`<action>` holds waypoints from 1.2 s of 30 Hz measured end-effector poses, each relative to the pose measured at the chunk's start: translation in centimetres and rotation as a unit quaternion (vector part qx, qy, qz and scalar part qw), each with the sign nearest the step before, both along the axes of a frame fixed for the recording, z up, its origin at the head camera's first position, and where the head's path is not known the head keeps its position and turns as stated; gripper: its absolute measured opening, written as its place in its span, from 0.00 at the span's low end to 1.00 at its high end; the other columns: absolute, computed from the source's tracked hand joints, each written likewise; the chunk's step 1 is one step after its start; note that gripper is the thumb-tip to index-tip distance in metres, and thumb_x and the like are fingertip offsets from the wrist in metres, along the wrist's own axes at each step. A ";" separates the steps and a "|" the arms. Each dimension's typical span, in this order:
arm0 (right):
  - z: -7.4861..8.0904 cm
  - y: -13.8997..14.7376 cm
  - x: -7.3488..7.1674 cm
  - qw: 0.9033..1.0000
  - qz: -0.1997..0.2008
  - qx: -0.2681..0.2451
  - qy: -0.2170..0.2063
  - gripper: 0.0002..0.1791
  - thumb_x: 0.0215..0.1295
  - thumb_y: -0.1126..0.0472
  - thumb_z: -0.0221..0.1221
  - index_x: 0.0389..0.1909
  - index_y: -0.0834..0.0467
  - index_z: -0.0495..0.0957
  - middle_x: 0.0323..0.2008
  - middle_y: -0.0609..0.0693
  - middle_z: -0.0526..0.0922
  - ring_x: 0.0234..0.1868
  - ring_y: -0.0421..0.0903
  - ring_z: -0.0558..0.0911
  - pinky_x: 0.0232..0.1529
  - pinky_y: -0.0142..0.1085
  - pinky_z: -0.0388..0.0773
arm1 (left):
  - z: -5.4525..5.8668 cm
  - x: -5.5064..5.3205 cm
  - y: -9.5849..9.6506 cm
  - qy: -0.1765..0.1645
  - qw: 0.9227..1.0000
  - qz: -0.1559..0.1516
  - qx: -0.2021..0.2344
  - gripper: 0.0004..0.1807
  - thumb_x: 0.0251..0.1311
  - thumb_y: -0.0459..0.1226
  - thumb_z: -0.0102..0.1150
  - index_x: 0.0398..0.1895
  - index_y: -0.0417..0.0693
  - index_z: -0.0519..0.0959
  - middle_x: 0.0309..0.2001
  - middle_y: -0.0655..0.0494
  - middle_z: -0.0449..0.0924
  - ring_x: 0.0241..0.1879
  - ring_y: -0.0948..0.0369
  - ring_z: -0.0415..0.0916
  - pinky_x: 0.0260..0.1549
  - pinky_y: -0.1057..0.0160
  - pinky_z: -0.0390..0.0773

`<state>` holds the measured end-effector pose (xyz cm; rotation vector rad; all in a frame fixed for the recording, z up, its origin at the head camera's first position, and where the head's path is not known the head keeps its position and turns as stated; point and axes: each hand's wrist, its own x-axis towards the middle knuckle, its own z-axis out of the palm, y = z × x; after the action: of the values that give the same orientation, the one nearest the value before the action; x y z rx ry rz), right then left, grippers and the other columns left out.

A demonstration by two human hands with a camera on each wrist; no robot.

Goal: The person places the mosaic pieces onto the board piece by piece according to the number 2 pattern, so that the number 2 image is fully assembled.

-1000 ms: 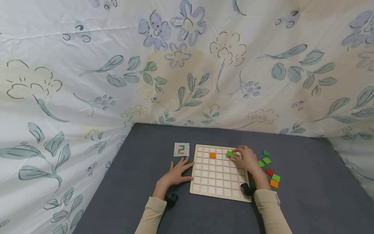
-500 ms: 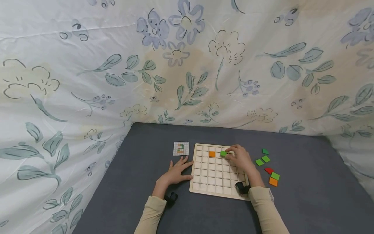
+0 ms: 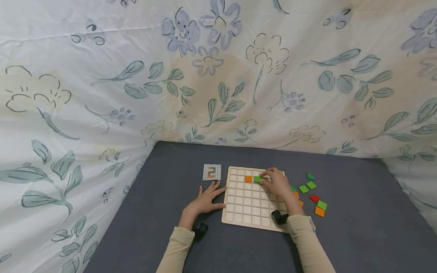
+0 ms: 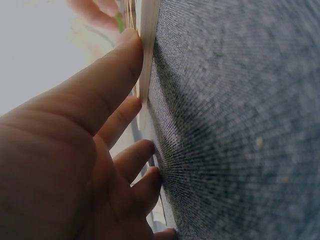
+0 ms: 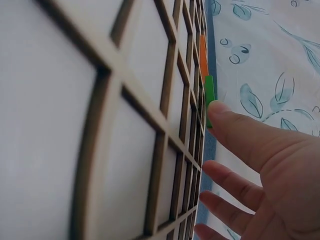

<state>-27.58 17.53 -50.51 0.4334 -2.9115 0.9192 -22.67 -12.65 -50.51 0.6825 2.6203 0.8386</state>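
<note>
A light wooden grid board (image 3: 239,207) lies on the dark grey table. My right hand (image 3: 277,186) reaches over its upper part and pinches a square green tile (image 3: 257,179) between thumb and fingers. That tile is in the second row from the top, right beside a square orange tile (image 3: 248,179) set in a cell. In the right wrist view the thumb presses the edge of the green tile (image 5: 209,102), which stands a little proud of the grid. My left hand (image 3: 202,201) rests with spread fingers on the table, thumb and a fingertip against the board's left edge.
A small card (image 3: 212,172) with a coloured grid pattern lies beyond my left hand. Right of the board are loose tiles: green ones (image 3: 303,189), a red one (image 3: 315,198) and orange ones (image 3: 319,211), some partly behind my right forearm. A floral cloth (image 3: 218,76) hangs behind the table.
My right hand has moved left along the board with the green tile, bringing it from a few cells away to beside the orange tile. The left hand stays at the board's edge.
</note>
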 end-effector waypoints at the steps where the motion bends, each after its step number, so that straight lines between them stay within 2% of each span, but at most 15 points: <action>1: 0.0 0.0 0.0 1.000 0.001 0.000 0.001 0.13 0.60 0.57 0.62 0.44 0.57 0.81 0.52 0.63 0.72 0.53 0.64 0.70 0.48 0.63 0.66 | 0.0 0.0 0.0 0.001 1.000 0.000 0.000 0.37 0.60 0.50 0.57 0.71 0.52 0.57 0.73 0.44 0.45 0.72 0.45 0.36 0.62 0.31 0.28; 12: -0.4 -0.2 -0.3 1.000 0.005 -0.005 -0.001 0.12 0.60 0.56 0.62 0.43 0.55 0.82 0.50 0.61 0.71 0.51 0.62 0.71 0.45 0.57 0.70 | 0.2 0.0 0.1 0.001 1.000 -0.001 -0.004 0.37 0.60 0.50 0.57 0.71 0.54 0.57 0.73 0.45 0.45 0.72 0.46 0.35 0.62 0.32 0.29; 25: -0.5 -0.1 -0.4 1.000 0.000 -0.001 0.002 0.13 0.59 0.57 0.63 0.45 0.54 0.82 0.52 0.62 0.71 0.52 0.63 0.70 0.44 0.58 0.70 | 0.4 -0.2 0.3 0.006 1.000 0.000 -0.004 0.37 0.59 0.49 0.58 0.71 0.51 0.58 0.72 0.43 0.46 0.72 0.45 0.37 0.62 0.31 0.30; 36: 0.2 0.2 -0.1 1.000 0.009 -0.007 -0.012 0.16 0.60 0.58 0.62 0.48 0.55 0.80 0.54 0.63 0.70 0.54 0.65 0.68 0.50 0.64 0.63 | -0.1 -0.3 0.1 0.004 1.000 0.000 0.002 0.38 0.60 0.49 0.57 0.71 0.51 0.57 0.72 0.42 0.44 0.72 0.45 0.36 0.61 0.31 0.29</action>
<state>-27.69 17.70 -50.31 0.4505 -2.9255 0.9514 -22.92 -12.58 -50.57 0.6888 2.6257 0.8435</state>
